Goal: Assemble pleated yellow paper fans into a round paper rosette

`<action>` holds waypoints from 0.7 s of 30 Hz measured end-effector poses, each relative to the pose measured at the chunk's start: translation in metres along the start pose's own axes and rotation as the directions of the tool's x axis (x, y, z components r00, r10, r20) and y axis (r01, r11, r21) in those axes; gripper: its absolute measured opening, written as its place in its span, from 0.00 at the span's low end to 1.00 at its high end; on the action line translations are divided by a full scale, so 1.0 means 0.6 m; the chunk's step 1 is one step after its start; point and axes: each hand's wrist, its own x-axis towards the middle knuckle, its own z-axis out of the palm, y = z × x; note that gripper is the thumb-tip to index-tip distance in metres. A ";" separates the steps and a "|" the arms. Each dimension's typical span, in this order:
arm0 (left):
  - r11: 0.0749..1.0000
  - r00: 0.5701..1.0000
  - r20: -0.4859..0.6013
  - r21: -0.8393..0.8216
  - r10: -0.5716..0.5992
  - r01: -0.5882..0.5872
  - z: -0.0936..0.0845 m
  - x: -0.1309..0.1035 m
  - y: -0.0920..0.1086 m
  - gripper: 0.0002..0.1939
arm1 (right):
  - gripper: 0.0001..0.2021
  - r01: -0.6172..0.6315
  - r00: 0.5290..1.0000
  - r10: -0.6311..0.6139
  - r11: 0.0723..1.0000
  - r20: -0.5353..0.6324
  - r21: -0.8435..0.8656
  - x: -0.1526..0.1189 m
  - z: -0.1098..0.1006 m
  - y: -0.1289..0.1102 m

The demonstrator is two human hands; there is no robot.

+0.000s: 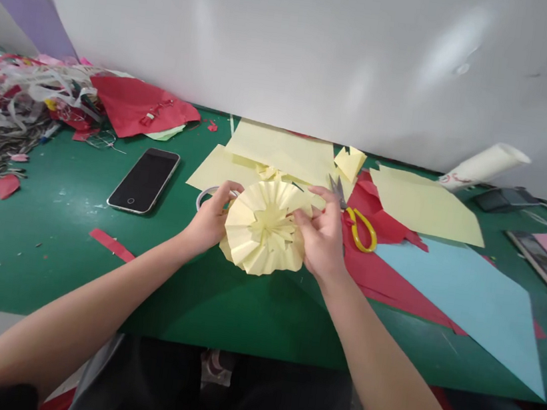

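Note:
A round, pleated pale-yellow paper rosette (265,251) is held up above the green table, its folds fanning out from a cut-out centre. My left hand (208,220) grips its left edge, with the fingers partly behind the paper. At the right edge my right hand (322,235) pinches it between thumb and fingers. A roll of tape (200,199) lies just behind my left hand, partly covered. Close to my right hand rest scissors (363,230) with yellow handles, their blades pointing away from me.
Pale-yellow sheets (281,145), red paper (375,272) and a blue sheet (474,292) lie behind and right. A black phone (144,180) sits left, before a heap of scraps (30,99). Another phone (543,257) and a white roll (485,167) are at far right.

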 end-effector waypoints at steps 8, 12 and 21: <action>0.997 0.997 0.005 0.028 -0.076 0.075 0.000 0.003 -0.012 0.19 | 0.14 -0.011 1.000 0.010 0.999 -0.023 -0.053 0.005 0.005 0.023; 0.995 0.997 -0.025 0.066 -0.077 0.078 0.004 0.006 -0.006 0.11 | 0.13 -0.018 0.999 0.013 0.994 -0.047 -0.107 0.009 0.006 0.032; 0.982 0.981 -0.067 0.033 -0.183 0.186 0.006 0.009 -0.008 0.10 | 0.12 0.047 0.995 -0.074 0.938 -0.068 -0.344 0.005 0.009 0.029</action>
